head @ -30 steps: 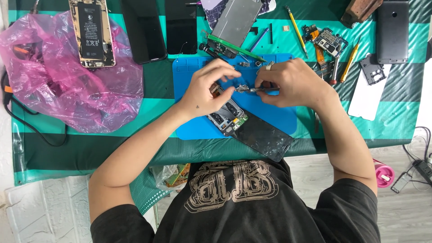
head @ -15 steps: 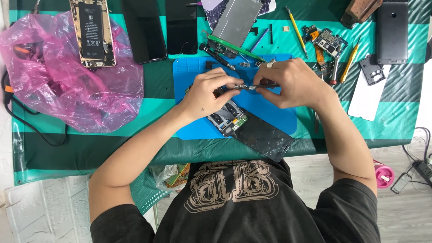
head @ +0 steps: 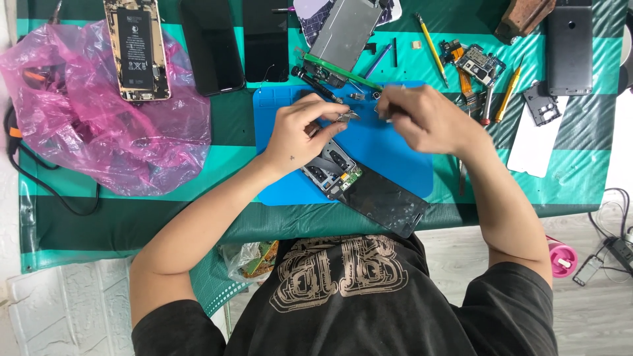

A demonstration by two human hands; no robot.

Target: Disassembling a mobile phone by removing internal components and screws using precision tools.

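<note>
Small metal part (head: pixel 347 117) half hidden between fingertips, too tiny to identify, over blue mat (head: pixel 389 148), pink bag (head: pixel 99 125) crumpled far left, left hand (head: pixel 300 132) pinched the part, right hand (head: pixel 422 118) blurred, fingers curled together, its grasp unclear, opened phone (head: pixel 359 188) just below hands

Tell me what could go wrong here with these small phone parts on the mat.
The small metal part pinched in the left hand could slip and get lost among the loose bits on the blue mat. The opened phone hangs past the table edge, so a forearm nudge might tip it off. The right hand works close to the screwdriver and could roll it.
</note>
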